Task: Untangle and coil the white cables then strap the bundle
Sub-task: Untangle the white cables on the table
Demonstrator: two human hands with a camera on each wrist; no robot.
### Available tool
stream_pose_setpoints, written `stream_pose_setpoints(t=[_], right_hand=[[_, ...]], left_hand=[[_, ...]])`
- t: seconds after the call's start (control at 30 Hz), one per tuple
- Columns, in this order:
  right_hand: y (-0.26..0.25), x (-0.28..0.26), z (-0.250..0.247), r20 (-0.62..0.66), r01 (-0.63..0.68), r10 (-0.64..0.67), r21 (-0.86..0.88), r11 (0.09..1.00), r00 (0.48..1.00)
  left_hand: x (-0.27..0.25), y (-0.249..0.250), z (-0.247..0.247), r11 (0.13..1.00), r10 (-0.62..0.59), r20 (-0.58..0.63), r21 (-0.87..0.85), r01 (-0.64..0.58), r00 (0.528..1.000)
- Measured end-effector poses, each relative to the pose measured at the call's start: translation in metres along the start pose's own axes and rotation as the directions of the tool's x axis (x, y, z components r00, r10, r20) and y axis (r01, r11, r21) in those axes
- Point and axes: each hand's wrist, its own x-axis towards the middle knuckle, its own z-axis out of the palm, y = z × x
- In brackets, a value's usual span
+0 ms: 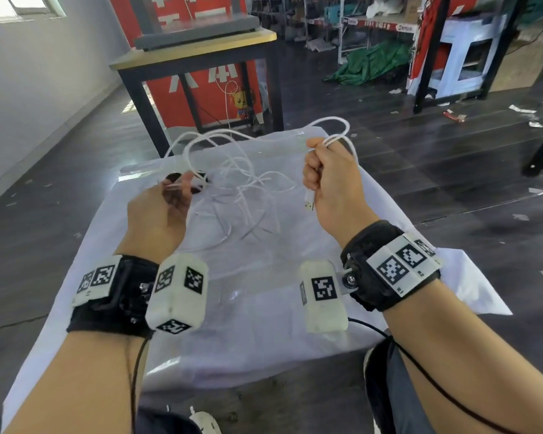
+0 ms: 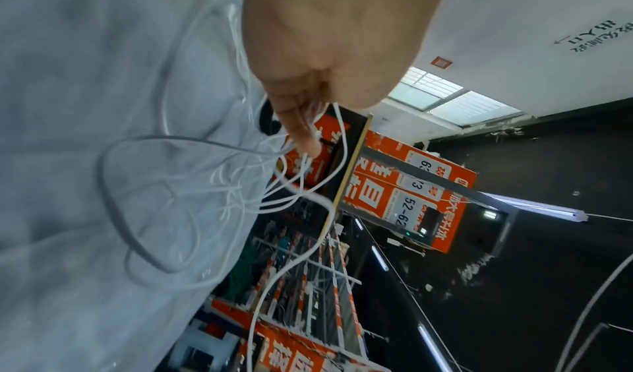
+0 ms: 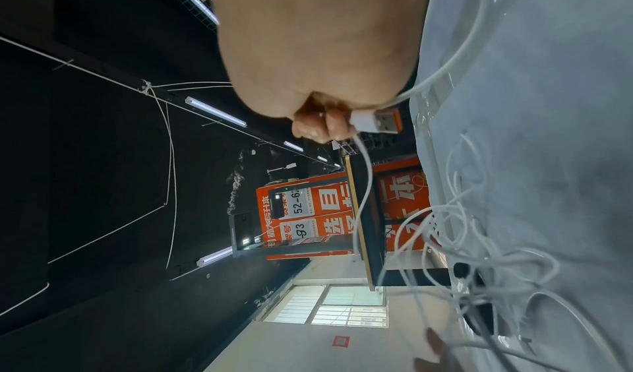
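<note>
The white cables (image 1: 248, 183) lie in a loose tangle of thin crossing loops on the plastic-covered tabletop (image 1: 263, 308). One strand rises from the heap in an arch and ends in a doubled loop (image 1: 336, 133) held above the far edge. Its white USB plug (image 3: 375, 122) hangs free, metal end exposed.

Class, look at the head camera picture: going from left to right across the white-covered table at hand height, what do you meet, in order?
Left hand pinching cable strands → tangle of white cables on the plastic-covered table → USB plug hanging below the fist → right hand gripping a cable loop.
</note>
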Motion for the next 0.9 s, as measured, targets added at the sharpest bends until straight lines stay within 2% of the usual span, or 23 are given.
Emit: stream_pose_setpoints(t=[0.1, 0.17, 0.23, 0.3, 0.33, 0.37, 0.4, 0.43, 0.47, 0.53, 0.67, 0.77, 0.83, 0.9], right_hand=[[-0.001, 0.002, -0.002, -0.100, 0.088, -0.078, 0.100, 0.991, 0.992], [-0.002, 0.001, -0.004, -0.147, 0.122, -0.102, 0.131, 0.984, 0.984], [-0.002, 0.001, -0.005, -0.162, 0.117, -0.097, 0.124, 0.985, 0.982], [0.001, 0.002, -0.005, -0.144, 0.079, -0.065, 0.095, 0.992, 0.987], [0.003, 0.002, -0.005, -0.130, 0.053, -0.043, 0.079, 0.995, 0.991], [0.005, 0.002, -0.003, -0.113, 0.026, -0.019, 0.057, 0.998, 0.993], [0.007, 0.002, -0.003, -0.092, -0.002, 0.004, 0.027, 1.000, 0.996], [0.009, 0.001, -0.002, -0.065, -0.026, 0.025, -0.006, 1.000, 0.998], [0.010, 0.000, -0.001, -0.034, -0.045, 0.044, -0.038, 0.998, 0.998], [0.011, -0.001, 0.001, 0.038, -0.072, 0.075, -0.082, 0.994, 0.996], [0.006, -0.004, 0.002, 0.220, -0.123, 0.146, -0.117, 0.986, 0.965], [0.001, -0.007, 0.003, 0.395, -0.216, 0.233, -0.087, 0.973, 0.889], [-0.001, -0.009, 0.003, 0.501, -0.273, 0.278, -0.085, 0.958, 0.819], [-0.003, -0.011, 0.004, 0.583, -0.326, 0.325, -0.106, 0.939, 0.745]], left_hand=[[0.010, -0.001, -0.017, 0.996, -0.050, -0.103, 0.069, 0.058, 0.993], [0.011, -0.004, -0.022, 0.987, -0.032, -0.172, 0.149, 0.058, 0.985], [0.012, -0.004, -0.025, 0.973, 0.012, -0.214, 0.226, 0.038, 0.977], [0.014, -0.005, -0.028, 0.910, 0.048, -0.221, 0.412, 0.049, 0.974], [0.015, -0.005, -0.029, 0.819, 0.101, -0.208, 0.572, 0.037, 0.973], [0.014, -0.004, -0.028, 0.673, 0.187, -0.173, 0.740, 0.002, 0.967], [0.011, -0.003, -0.025, 0.482, 0.287, -0.088, 0.874, -0.065, 0.954], [0.007, -0.003, -0.021, 0.285, 0.369, 0.046, 0.945, -0.161, 0.928], [0.002, -0.003, -0.016, 0.131, 0.413, 0.193, 0.955, -0.267, 0.890], [-0.002, -0.005, -0.006, -0.034, 0.402, 0.408, 0.901, -0.432, 0.820], [0.001, -0.014, 0.009, -0.120, 0.281, 0.544, 0.837, -0.534, 0.791], [-0.004, -0.018, 0.014, -0.217, 0.278, 0.658, 0.753, -0.622, 0.700], [-0.008, -0.018, 0.018, -0.205, 0.237, 0.720, 0.693, -0.691, 0.652], [-0.014, -0.016, 0.023, -0.102, 0.151, 0.756, 0.653, -0.751, 0.637]])
